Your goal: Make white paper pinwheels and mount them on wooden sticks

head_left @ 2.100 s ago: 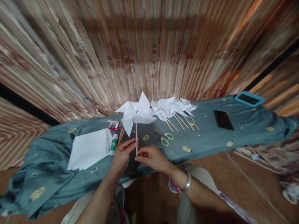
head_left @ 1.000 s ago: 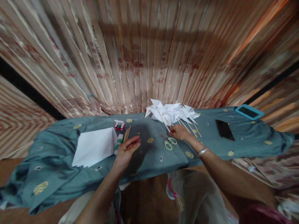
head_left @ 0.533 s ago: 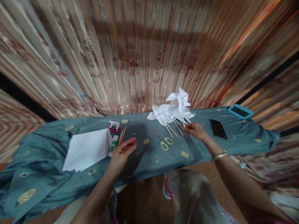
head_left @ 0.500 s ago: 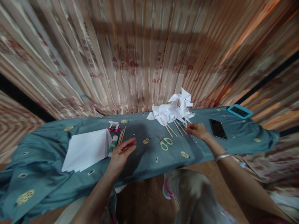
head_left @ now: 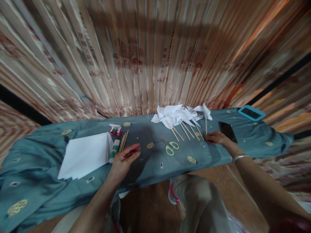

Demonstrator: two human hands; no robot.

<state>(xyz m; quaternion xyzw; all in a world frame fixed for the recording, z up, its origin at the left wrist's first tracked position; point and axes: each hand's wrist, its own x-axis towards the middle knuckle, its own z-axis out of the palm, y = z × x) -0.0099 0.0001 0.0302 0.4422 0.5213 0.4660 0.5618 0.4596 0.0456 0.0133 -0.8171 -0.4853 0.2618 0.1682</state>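
Observation:
My right hand [head_left: 214,137] pinches the lower end of a wooden stick topped by a white paper pinwheel [head_left: 206,112], tilted over the cloth. To its left lies a row of white paper pinwheels [head_left: 170,116] on sticks, their heads overlapping at the back. My left hand [head_left: 125,159] hovers over the cloth with fingers loosely apart and nothing in them. Close to it are several wooden sticks [head_left: 124,139] and a green-and-white glue stick [head_left: 114,151]. Scissors with light green handles [head_left: 171,147] lie between my hands.
A stack of white paper [head_left: 85,154] rests at the left, with a small open red-and-white box [head_left: 115,129] behind the glue stick. A dark phone [head_left: 227,131] and a blue-framed device [head_left: 251,113] lie at the right. The teal cloth [head_left: 145,168] covers the narrow table before a curtain.
My right hand has moved right with the pinwheel, carrying it away from the pile and lowering its head. The left hand has barely moved.

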